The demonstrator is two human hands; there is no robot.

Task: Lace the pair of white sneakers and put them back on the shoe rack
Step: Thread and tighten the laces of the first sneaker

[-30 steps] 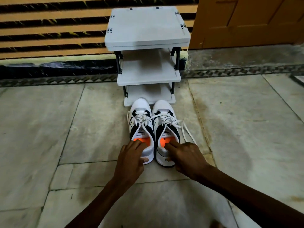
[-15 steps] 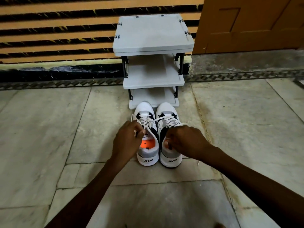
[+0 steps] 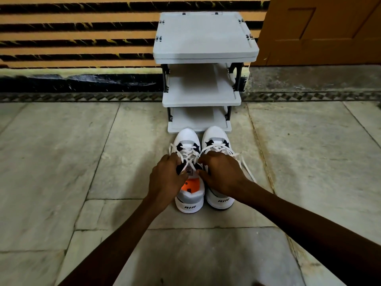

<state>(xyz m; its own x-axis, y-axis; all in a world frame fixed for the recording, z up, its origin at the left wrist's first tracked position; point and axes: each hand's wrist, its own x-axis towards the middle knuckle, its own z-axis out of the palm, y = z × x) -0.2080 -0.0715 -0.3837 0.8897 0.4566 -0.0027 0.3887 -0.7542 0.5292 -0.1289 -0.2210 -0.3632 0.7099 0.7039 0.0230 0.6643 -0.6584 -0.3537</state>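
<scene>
Two white leather sneakers with navy panels and "AIR" on the heels stood side by side on the pale marble floor, toes touching the bottom tier of the grey three-tier plastic shoe rack. The left sneaker showed its orange insole; the right sneaker was partly covered by a wrist.

Both hands worked over the left sneaker's tongue. The left hand had its grip clenched on a strand of the flat white laces, pinched at the fingertips. The right hand curled near the same crossing, thumb against the tongue's label, but whether it actually held a lace could not be told.

The laces looked soft, limp and light, likely to slip through loose fingers, so taking them near the ends, close to the eyelets, seemed wisest. The shoes themselves appeared light but fairly stiff in the sole; heel collars would give a sure hold for lifting onto the rack.

Compared with half a second earlier, the right hand had crossed from its own shoe toward the left one, and both hands had moved up the shoe toward the laces.
</scene>
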